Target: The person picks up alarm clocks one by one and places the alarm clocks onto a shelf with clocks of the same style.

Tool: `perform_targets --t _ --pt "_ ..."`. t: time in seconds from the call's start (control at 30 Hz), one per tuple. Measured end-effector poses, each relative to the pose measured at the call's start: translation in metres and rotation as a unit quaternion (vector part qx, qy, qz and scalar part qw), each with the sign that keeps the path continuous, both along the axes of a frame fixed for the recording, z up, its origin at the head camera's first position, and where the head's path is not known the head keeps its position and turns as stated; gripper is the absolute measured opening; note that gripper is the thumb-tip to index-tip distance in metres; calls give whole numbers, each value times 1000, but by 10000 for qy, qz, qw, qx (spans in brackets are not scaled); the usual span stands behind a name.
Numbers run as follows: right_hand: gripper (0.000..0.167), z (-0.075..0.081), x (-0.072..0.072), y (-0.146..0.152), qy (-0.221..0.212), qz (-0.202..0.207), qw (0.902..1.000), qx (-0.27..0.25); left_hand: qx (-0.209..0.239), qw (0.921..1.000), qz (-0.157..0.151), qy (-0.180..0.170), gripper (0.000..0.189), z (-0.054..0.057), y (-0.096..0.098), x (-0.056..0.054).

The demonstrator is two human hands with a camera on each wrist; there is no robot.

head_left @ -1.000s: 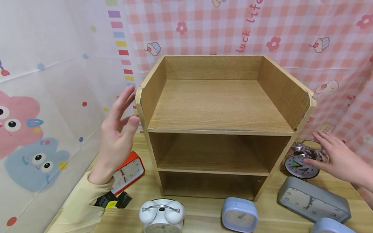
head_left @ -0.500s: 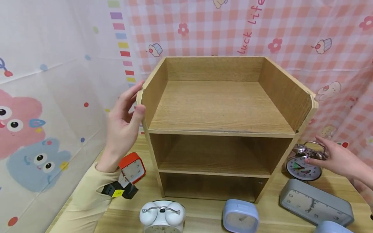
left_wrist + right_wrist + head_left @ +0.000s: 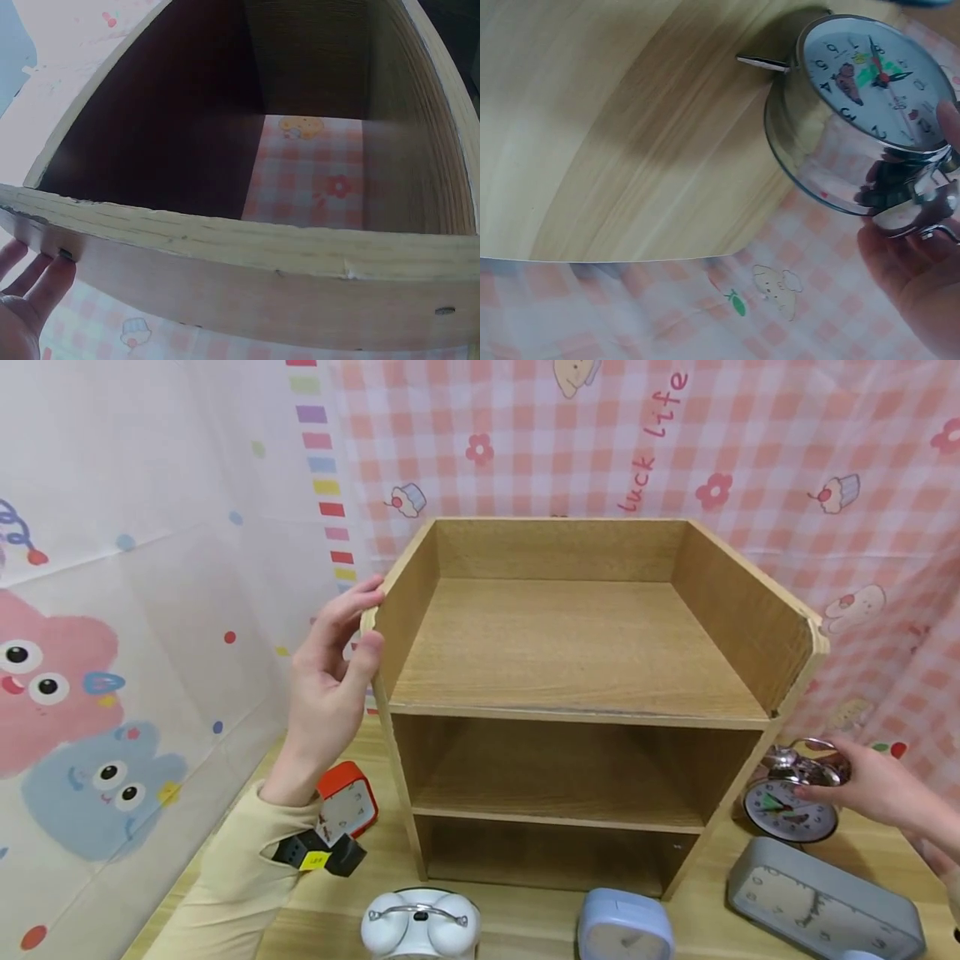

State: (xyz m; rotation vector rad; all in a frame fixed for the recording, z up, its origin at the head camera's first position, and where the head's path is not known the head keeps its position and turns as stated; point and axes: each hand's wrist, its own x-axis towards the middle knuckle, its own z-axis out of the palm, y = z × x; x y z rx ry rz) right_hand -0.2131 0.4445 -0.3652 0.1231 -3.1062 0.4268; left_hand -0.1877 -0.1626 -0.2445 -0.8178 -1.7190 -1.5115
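- At the near edge of the table (image 3: 525,935), a white twin-bell clock (image 3: 420,920) stood in front of the shelf's left half, its dial mostly cut off by the frame.
- Well apart to its right was a pale blue clock (image 3: 626,931), in front of the shelf's lower right corner; a sliver of another pale blue thing (image 3: 861,955) showed at the bottom edge.
- Further right lay a long grey clock (image 3: 825,902), set at an angle, just in front of the silver clock; I could not tell whether the two touched.
- From the left came a cream sleeve (image 3: 232,877), with a black device (image 3: 311,853) at the wrist.
- Behind that forearm, left of the shelf, sat a red-framed clock (image 3: 350,802), partly hidden.
- Right of the shelf, the right hand (image 3: 881,781) held a silver twin-bell clock (image 3: 791,810), thumb at the dial's rim and fingers behind the bells; whether its feet bore on the table was unclear.
- The left hand (image 3: 326,681) gripped the upper front corner of the wooden shelf (image 3: 577,643), fingers bent over the left panel and thumb at its front edge.
- Behind everything hung a pink checked cloth (image 3: 540,452).
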Motion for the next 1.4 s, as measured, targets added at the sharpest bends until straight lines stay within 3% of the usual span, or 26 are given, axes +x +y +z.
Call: perform_targets --t 0.33,0.73,1.0,1.4 --pt "88 -7 0 5 -88 -100 9996 -248 -40 10000 69 43 64 -1 3 -5" --pt "86 -16 -6 11 -191 -152 9989 -395 13 9999 66 112 35 0 1 -4" --pt "82 -28 -7 17 -234 17 9990 -374 -94 9999 128 31 59 0 2 -2" --pt "86 -22 -7 10 -188 -68 9996 -193 -68 9998 178 -61 62 -2 -1 -3"
